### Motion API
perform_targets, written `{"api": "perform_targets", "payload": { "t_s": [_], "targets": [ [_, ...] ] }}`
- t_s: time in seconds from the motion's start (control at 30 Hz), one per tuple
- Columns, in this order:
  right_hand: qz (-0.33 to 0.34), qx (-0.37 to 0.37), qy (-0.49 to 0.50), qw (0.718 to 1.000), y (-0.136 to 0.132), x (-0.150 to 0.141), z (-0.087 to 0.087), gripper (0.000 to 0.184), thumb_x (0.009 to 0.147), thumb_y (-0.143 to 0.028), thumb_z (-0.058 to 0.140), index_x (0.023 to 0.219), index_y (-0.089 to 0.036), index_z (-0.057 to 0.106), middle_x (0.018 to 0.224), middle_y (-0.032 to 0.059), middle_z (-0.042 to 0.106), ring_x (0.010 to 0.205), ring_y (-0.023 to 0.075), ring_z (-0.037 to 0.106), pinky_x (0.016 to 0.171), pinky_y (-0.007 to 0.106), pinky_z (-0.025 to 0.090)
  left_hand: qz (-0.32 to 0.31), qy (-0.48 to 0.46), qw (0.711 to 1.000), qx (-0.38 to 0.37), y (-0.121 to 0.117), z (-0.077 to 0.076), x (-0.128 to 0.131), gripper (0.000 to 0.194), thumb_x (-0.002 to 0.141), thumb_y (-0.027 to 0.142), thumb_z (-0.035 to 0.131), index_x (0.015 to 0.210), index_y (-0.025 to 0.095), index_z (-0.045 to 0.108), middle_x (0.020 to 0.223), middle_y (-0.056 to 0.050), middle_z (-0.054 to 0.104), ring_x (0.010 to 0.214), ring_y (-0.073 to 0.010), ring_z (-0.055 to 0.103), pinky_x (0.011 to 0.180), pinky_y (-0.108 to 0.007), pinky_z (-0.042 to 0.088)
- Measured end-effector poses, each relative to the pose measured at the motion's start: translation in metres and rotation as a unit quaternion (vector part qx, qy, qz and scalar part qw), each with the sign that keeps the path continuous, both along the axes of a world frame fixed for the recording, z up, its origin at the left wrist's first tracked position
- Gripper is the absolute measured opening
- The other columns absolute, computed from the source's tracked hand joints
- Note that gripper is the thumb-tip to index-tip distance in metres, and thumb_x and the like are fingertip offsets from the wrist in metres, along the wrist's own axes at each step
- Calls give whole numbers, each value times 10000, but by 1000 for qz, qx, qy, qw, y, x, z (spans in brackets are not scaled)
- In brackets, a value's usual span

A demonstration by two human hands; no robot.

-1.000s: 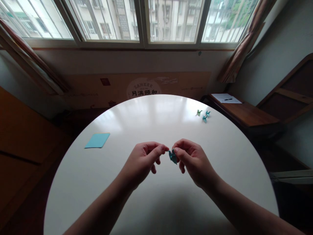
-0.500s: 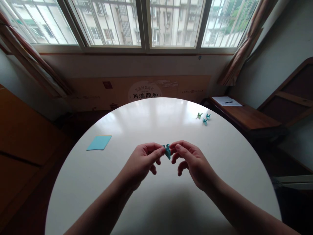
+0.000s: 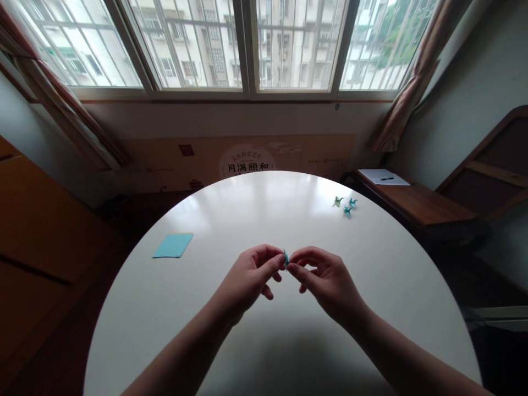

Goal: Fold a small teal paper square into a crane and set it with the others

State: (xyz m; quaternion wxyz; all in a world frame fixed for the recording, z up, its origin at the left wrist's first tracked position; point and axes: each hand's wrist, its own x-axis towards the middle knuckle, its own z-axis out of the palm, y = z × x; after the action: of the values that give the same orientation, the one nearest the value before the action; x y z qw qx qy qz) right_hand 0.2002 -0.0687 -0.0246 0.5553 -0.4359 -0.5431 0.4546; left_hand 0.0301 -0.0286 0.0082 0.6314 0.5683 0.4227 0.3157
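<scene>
A small teal origami crane [image 3: 286,259] is held above the white round table [image 3: 165,308], mostly covered by fingertips. My left hand [image 3: 253,275] pinches its left side between thumb and forefinger. From the right, my right hand [image 3: 324,275] closes thumb and forefinger at the crane's other side. Both hands have their remaining fingers curled below. Three finished little paper cranes, one green crane [image 3: 338,201] and two teal cranes [image 3: 347,212], stand at the table's far right. A stack of light blue square paper [image 3: 173,245] lies to the left.
Beyond the table's right edge, a wooden side table [image 3: 433,201] carries a white sheet [image 3: 381,176] with a pen on it. A wooden chair back [image 3: 495,170] leans behind it. Barred windows and curtains [image 3: 396,121] fill the far side.
My right thumb and forefinger have come together on the crane, which has turned and now shows narrower. The view has tilted up slightly.
</scene>
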Motion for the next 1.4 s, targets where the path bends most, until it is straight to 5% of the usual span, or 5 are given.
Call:
{"api": "perform_targets", "payload": {
  "t_s": [0.3,0.47,0.73,1.4],
  "targets": [
    [-55,112,-86,988,0,2,0,36,832,-241,762,861,-220,757,896,47,707,747,153,657,558,234,526,-16,8,999,-31,2,4,-4,345,737,454,785,794,133,671,801,-55,644,704,-155,588,449,-180,473],
    [6,22,28,999,2,5,0,115,791,-283,806,870,-212,760,900,49,697,773,172,659,529,230,541,-26,-18,999,-38,3,5,-7,304,723,404,811,761,143,660,700,-9,615,543,-98,528,402,-165,437],
    [35,-114,194,974,5,7,0,238,715,-266,865,879,-195,707,758,8,659,688,144,616,482,200,510,-45,-9,998,-32,3,6,-5,287,719,372,816,793,123,692,630,11,572,480,-79,480,392,-177,443],
    [43,-178,248,951,5,12,7,446,672,-215,882,1053,-206,650,760,-35,605,557,75,488,415,167,417,-87,38,994,-57,4,8,-10,276,731,394,788,759,140,684,608,20,561,498,-87,457,404,-183,403]
  ]
}}
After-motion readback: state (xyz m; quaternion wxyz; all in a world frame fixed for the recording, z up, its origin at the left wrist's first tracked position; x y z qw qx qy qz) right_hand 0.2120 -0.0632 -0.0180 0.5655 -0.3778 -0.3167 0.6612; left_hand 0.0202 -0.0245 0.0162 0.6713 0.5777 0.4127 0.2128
